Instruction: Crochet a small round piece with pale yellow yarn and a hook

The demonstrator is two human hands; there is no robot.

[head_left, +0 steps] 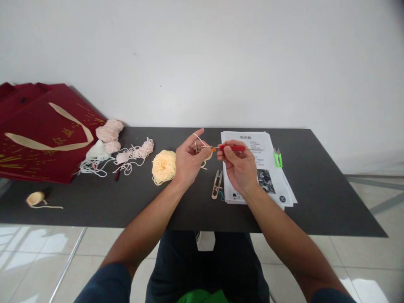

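Note:
My right hand is closed on a red-handled crochet hook, whose metal tip points left. My left hand faces it, fingers pinched on a small pale-yellow crochet piece, with yellow strand looped over the raised index finger. Both hands hover just above the dark table. A pale-yellow yarn ball lies directly left of my left hand. A wooden-coloured thread snip lies on the table between my wrists.
Printed paper sheets lie under my right hand, with a green thread snip on them. Pink and white yarn bundles sit at the left beside a dark-red gift bag. A small yellow yarn scrap is near the front-left edge.

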